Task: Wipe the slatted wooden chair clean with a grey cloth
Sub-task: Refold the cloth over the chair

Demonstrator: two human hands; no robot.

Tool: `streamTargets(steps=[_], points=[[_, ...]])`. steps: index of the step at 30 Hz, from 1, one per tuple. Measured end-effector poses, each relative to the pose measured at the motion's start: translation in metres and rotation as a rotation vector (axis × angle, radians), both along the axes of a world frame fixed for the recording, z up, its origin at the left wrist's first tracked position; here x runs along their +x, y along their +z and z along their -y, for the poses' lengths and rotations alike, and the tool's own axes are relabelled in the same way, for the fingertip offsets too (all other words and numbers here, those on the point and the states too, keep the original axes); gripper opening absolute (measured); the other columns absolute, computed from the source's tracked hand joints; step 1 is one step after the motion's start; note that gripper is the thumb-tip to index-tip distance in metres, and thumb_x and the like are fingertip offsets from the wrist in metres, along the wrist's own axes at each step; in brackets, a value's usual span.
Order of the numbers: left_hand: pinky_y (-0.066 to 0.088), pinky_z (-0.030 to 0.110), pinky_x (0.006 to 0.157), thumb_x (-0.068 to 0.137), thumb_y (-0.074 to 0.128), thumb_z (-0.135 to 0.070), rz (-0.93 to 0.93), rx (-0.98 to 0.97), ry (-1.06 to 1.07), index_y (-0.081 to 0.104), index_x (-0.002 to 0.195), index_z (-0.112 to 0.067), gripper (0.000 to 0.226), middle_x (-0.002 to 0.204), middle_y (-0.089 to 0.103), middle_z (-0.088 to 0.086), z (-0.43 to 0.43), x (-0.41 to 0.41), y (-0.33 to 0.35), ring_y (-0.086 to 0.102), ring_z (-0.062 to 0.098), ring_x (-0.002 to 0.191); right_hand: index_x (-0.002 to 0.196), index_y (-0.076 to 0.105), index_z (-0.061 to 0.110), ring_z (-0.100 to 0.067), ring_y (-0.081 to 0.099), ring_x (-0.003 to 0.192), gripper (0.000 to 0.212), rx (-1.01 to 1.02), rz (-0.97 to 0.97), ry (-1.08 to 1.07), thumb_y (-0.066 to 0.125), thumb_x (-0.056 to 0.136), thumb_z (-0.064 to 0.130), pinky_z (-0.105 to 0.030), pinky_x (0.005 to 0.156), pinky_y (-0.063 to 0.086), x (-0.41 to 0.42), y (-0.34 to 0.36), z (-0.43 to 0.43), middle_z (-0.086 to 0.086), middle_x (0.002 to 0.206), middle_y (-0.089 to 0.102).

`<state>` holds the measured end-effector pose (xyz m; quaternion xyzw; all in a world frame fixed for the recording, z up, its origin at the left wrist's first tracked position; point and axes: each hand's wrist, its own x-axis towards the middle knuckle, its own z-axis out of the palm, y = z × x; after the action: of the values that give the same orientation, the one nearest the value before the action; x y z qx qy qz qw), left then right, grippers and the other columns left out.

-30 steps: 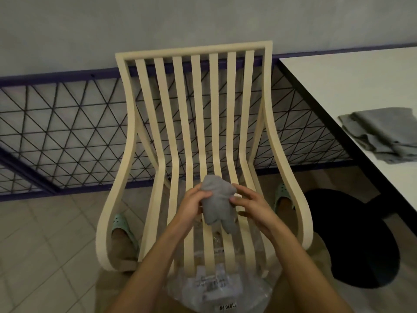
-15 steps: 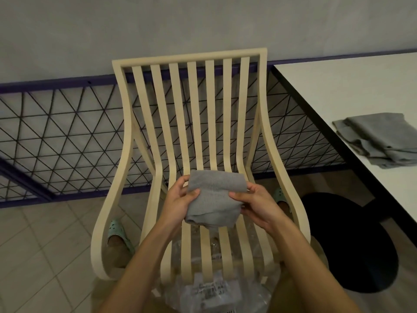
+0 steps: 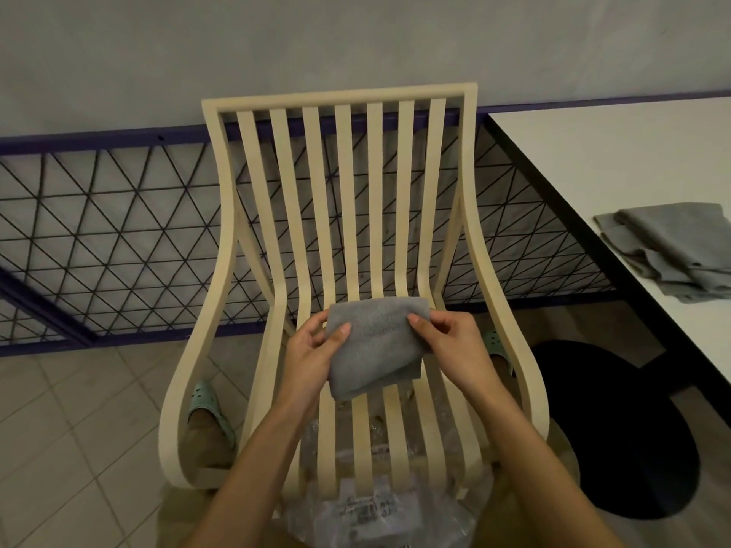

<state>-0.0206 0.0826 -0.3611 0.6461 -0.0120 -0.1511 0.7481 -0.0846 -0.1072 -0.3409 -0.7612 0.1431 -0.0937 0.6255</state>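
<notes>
A: Status? Both hands?
B: Left hand (image 3: pixel 312 350) and right hand (image 3: pixel 449 342) pinch the folded grey cloth (image 3: pixel 375 344) between them, above the chair (image 3: pixel 344 199) seat slats.
A: Risk?
B: Loose folds could snag between 2 slats.

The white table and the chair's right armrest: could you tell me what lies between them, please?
No object: the head view shows only tiled floor and the table's black round base between table and armrest.

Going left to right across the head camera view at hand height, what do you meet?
Left hand → folded grey cloth held in both hands → right hand → round black table base on the floor.
</notes>
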Motion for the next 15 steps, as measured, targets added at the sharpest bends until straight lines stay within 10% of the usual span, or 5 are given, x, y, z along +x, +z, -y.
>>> streamTargets(steps=[7,15], points=[[0.059,0.036,0.082,0.091,0.061,-0.006,-0.009,-0.102,0.144,0.056,0.130,-0.018,0.041,0.114,0.071,-0.003,0.004,0.002,0.005,0.068,0.014,0.105,0.109,0.070,0.027,-0.001,0.065,0.094,0.022,-0.151,0.021,-0.071,0.066,0.089,0.019,-0.014,0.074,0.054,0.004,-0.001,0.002,0.014,0.096,0.070],[0.059,0.028,0.071,0.094,0.059,-0.017,0.043,-0.108,0.015,0.062,0.119,-0.023,0.026,0.105,0.074,-0.004,0.016,0.003,0.033,0.070,0.013,0.098,0.140,0.029,0.047,0.006,0.034,0.122,0.079,-0.497,0.059,-0.091,0.075,0.078,0.030,-0.016,0.096,0.035,-0.004,0.015,-0.006,0.023,0.139,0.028]])
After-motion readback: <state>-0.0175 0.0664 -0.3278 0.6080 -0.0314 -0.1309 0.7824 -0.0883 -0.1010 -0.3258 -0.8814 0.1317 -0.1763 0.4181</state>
